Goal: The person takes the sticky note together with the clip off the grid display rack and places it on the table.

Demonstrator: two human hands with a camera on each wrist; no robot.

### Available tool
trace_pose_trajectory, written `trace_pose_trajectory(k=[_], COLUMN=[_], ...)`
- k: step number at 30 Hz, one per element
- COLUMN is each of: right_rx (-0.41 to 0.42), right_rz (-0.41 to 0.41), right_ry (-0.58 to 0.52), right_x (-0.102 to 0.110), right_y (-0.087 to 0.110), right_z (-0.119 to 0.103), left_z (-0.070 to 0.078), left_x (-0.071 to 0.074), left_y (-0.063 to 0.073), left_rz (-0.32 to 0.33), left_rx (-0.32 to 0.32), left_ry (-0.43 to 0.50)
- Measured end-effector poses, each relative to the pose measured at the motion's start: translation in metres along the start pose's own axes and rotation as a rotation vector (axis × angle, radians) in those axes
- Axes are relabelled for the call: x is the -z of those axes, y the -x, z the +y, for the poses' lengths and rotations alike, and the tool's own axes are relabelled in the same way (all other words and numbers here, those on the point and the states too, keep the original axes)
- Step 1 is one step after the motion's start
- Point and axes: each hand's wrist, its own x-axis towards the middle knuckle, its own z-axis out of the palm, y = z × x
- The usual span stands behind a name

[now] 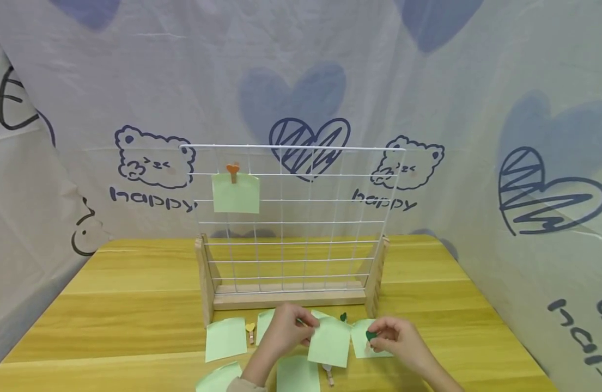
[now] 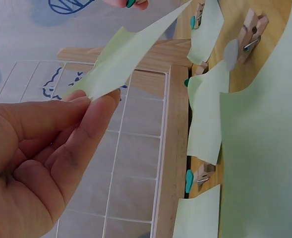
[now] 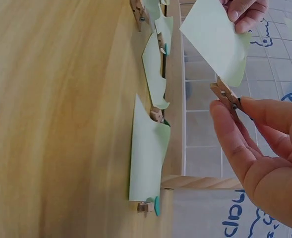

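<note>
My left hand (image 1: 292, 328) pinches a pale green sticky note (image 1: 329, 343) at its edge, between thumb and fingers. The note is raised in front of the wire grid rack (image 1: 291, 296). To its right, my right hand (image 1: 403, 342) pinches a small wooden clothespin (image 3: 227, 96) with a dark green heart (image 1: 371, 336). In the right wrist view the clothespin's end is right at the note's lower corner. High on the grid's left side hangs another green note (image 1: 236, 197), under a clothespin with an orange heart (image 1: 233, 170).
Several green notes lie on the wooden table (image 1: 134, 305), among them one at the left (image 1: 225, 338) and one lower down (image 1: 298, 375). Between them lie a yellow-heart clothespin (image 1: 251, 332) and a white-topped clothespin (image 1: 328, 374). A printed curtain (image 1: 301, 54) hangs behind.
</note>
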Motion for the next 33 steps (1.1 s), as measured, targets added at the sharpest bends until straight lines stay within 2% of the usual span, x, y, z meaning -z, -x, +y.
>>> trace_pose_trajectory(k=[5,12,18,23,33], right_rx=[-0.047,-0.111,-0.140,-0.187,-0.217], right_rz=[-0.062,-0.121,-0.162,-0.195,-0.210], right_ry=[0.019,0.043,0.111,0.081,0.054], right_x=[0.001,0.001,0.003,0.004,0.007], right_y=[0.001,0.003,0.006,0.008,0.010], right_z=[0.005,0.009,0.012,0.016,0.020], left_z=[-0.003,-0.006,-0.009,-0.010,-0.010], left_x=[-0.004,-0.011,-0.020,-0.027,-0.036], left_y=[0.000,0.001,0.000,0.001,0.001], left_rz=[-0.005,-0.018,-0.035,-0.058,-0.087], left_rx=[0.025,0.043,0.057,0.069,0.101], left_ry=[-0.031,-0.017,-0.041,-0.054,-0.095])
